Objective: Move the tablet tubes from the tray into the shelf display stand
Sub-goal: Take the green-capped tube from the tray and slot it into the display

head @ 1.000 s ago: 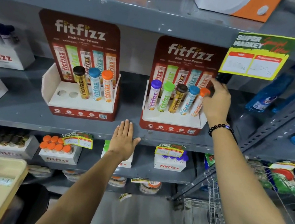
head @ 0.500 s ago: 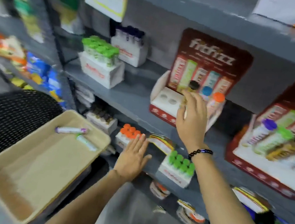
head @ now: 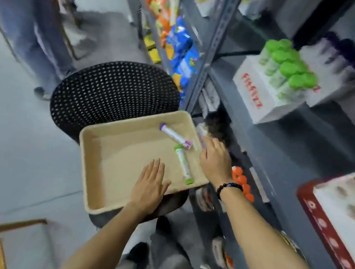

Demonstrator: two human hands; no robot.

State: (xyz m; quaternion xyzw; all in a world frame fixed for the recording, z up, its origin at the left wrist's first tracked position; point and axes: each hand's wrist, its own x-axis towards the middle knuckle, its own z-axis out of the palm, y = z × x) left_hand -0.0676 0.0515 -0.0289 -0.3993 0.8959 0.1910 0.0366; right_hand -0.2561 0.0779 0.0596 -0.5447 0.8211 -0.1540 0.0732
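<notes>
Reaching right hand point(head: 214, 160) over the tray point(head: 104, 164) rim, fingers loose, nothing gripped; left hand point(head: 150, 186) flat and open above the tray. Purple tube point(head: 175, 135) and green tube point(head: 184, 166) lie touching at their caps, so grabbing one could roll the other; the stand point(head: 332, 235) waits far right

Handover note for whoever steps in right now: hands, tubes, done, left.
Left hand: open, flat, fingers over the tray, holding nothing.
Right hand: at the tray's far right edge by the tubes, fingers curled; grip too blurred to tell.
Tubes: purple-capped tube and green-capped tube both lie in the tray, at its right side.
Display stand: on the shelf at right, two empty holes showing.
Left: move both tubes into the stand.
</notes>
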